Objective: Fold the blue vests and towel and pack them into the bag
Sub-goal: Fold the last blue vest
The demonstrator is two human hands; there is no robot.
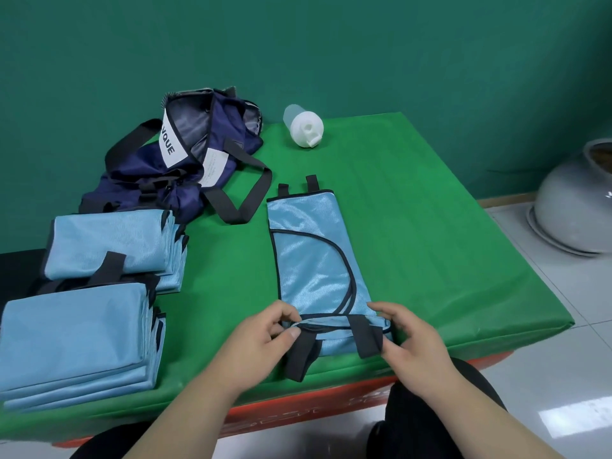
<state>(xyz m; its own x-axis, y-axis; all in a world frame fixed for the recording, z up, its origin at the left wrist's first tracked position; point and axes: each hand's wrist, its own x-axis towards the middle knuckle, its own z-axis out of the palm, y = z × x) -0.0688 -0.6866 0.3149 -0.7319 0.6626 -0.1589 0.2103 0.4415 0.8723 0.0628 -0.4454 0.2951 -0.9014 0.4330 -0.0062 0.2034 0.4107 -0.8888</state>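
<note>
Both my hands hold the near edge of the blue vest (314, 260).
Shiny light blue with dark piping and black straps, it lies folded lengthwise mid-way across the green table (430, 226). My left hand (261, 346) pinches its near-left corner and my right hand (410, 342) curls round the near-right one, fingers hiding both corners. Folded stacks (109, 246) sit left, the nearer cut off by the frame. The navy bag (185, 167) gapes far left.

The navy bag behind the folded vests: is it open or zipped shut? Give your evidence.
Open. The navy bag gapes at its top, showing the grey lining inside.
</note>
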